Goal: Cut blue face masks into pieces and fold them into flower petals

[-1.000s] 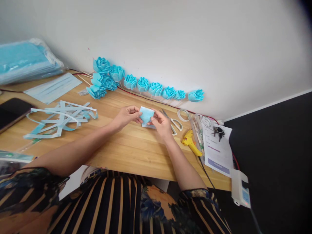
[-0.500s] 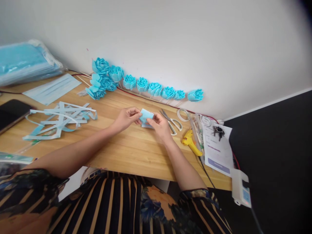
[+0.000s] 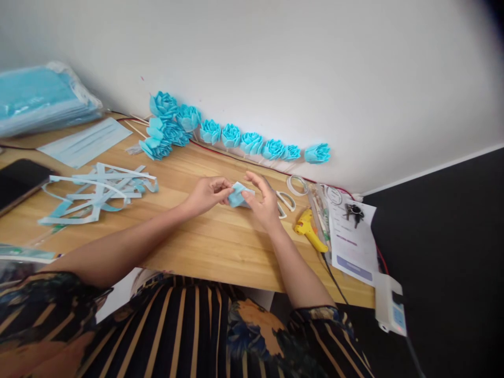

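A small piece of light-blue mask fabric (image 3: 237, 195) is pinched at its left side between the thumb and fingers of my left hand (image 3: 208, 195), just above the wooden table. My right hand (image 3: 264, 202) is at the piece's right side, its thumb tip touching the fabric while its fingers reach up and stand apart from the thumb. More blue fabric partly shows below the piece, mostly hidden. Right behind my right hand lie scissors (image 3: 286, 202) with white handles, their blades covered by the hand.
Several blue fabric flowers (image 3: 231, 136) line the wall. Cut strips (image 3: 100, 197), a flat mask sheet (image 3: 86, 142), a phone (image 3: 21, 181) and bagged masks (image 3: 39, 100) lie left. A yellow glue gun (image 3: 309, 229), tape roll (image 3: 297, 185), papers (image 3: 352, 247) and keys (image 3: 355, 212) lie right.
The fabric piece has tilted and looks more folded. My right fingers have lifted and spread away from it, now covering the scissors' blades. My left hand keeps its pinch.
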### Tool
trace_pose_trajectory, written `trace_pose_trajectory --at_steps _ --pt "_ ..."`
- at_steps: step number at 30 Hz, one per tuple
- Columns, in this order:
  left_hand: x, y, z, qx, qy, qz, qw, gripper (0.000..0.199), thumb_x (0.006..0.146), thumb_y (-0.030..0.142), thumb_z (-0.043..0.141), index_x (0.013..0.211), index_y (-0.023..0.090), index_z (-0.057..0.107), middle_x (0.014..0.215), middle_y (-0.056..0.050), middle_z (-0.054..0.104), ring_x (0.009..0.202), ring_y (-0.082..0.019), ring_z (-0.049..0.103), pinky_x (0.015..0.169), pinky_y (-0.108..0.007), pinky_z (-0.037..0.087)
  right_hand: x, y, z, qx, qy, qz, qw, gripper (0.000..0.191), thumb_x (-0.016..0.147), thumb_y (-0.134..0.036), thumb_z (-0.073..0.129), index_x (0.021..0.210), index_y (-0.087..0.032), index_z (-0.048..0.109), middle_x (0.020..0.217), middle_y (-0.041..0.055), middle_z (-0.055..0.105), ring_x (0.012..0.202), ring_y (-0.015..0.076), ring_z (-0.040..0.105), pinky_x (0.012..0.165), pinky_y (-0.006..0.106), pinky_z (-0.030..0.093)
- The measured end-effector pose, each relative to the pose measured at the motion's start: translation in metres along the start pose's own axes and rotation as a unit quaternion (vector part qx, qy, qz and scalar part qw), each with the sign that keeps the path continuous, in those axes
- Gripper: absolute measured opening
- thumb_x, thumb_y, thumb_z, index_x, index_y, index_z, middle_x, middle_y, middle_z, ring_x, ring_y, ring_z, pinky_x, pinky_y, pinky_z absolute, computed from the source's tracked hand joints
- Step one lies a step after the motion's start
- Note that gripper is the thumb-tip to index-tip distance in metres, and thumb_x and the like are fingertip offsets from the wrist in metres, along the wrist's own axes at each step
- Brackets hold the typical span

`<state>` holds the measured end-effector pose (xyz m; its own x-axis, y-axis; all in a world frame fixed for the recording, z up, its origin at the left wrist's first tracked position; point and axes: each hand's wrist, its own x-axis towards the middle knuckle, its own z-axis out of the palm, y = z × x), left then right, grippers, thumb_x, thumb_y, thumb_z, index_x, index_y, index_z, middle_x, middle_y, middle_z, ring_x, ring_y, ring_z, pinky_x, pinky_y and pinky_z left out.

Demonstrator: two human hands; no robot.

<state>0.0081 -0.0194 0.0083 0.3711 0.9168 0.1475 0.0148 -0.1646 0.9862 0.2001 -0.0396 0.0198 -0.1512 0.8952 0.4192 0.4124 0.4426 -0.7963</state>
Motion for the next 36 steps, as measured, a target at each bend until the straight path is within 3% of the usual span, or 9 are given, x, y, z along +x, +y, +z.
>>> trace_pose_trajectory --at_steps 4,6,9,14,24,36 --pt "-0.004 -0.003 0.004 0.093 -0.009 0.06 0.994 0.02 0.084 0.031 0.06 0.077 0.013 0.066 0.066 -0.002 0.067 0.058 -0.011 0.06 0.056 -0.02 0.047 -0.003 -0.004 0.004 -0.03 -0.036 0.016 0.999 0.026 0.085 -0.04 0.065 0.104 -0.023 0.069 0.102 0.0041 0.073 0.097 0.0204 0.066 0.09 0.034 0.05" --pt "-0.004 -0.006 0.004 0.114 -0.016 0.076 0.99 0.02 0.085 0.032 0.06 0.078 0.014 0.066 0.067 -0.002 0.066 0.058 -0.01 0.058 0.056 -0.02 0.045 -0.003 -0.003 0.007 -0.027 -0.021 0.045 0.998 0.021 0.086 -0.041 0.063 0.089 -0.021 0.071 0.088 0.0023 0.074 0.083 0.0183 0.067 0.08 0.031 0.051" --pt "-0.001 -0.012 0.002 0.113 -0.03 0.078 0.99 0.02 0.084 0.033 0.061 0.081 0.015 0.067 0.07 -0.002 0.066 0.059 -0.01 0.056 0.056 -0.02 0.043 -0.002 0.002 0.006 -0.003 0.025 0.073 0.997 0.021 0.085 -0.041 0.063 0.083 -0.021 0.07 0.079 0.0005 0.071 0.073 0.0161 0.064 0.071 0.028 0.05" --pt "0.002 -0.019 -0.001 0.102 -0.028 0.055 0.993 0.023 0.084 0.037 0.061 0.078 0.016 0.068 0.069 -0.001 0.063 0.06 -0.01 0.053 0.056 -0.021 0.04 0.001 0.013 0.003 0.045 0.069 0.094 0.992 0.023 0.084 -0.044 0.063 0.084 -0.022 0.068 0.082 0.0017 0.07 0.08 0.0173 0.064 0.075 0.028 0.05" --pt "0.001 -0.01 -0.001 0.109 -0.028 0.027 0.993 0.024 0.082 0.036 0.062 0.072 0.015 0.067 0.062 0.001 0.059 0.054 -0.009 0.049 0.05 -0.02 0.034 -0.001 0.016 0.004 0.057 0.077 0.101 0.99 0.022 0.084 -0.043 0.064 0.084 -0.022 0.07 0.082 0.0016 0.07 0.081 0.0178 0.064 0.075 0.029 0.051" --pt "0.003 -0.012 -0.002 0.12 -0.019 0.03 0.992 0.024 0.079 0.038 0.063 0.071 0.016 0.066 0.064 -0.001 0.061 0.057 -0.01 0.051 0.052 -0.021 0.037 0.0 0.012 0.002 0.055 0.069 0.092 0.992 0.021 0.084 -0.042 0.063 0.086 -0.023 0.07 0.086 0.0017 0.072 0.084 0.0194 0.066 0.079 0.032 0.051"
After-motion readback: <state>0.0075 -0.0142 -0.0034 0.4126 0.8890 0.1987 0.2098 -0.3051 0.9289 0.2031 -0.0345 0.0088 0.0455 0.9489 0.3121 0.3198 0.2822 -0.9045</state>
